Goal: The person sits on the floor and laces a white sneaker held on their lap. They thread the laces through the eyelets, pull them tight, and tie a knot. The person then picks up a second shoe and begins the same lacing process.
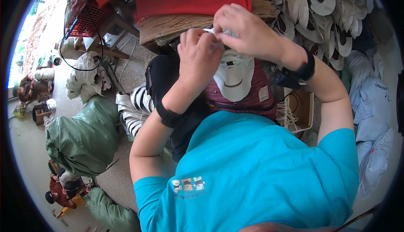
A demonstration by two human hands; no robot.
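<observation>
Apparently I'm pinching the top edge of a white fabric shoe upper (232, 75) with both left hand (197, 57) and right hand (248, 31), steadying it against my lap's maroon striped cloth (252, 95).

You look down from your head camera, close over your own chest and raised hands, facing forward toward the wooden bench (176, 23); edges bend outward.
</observation>
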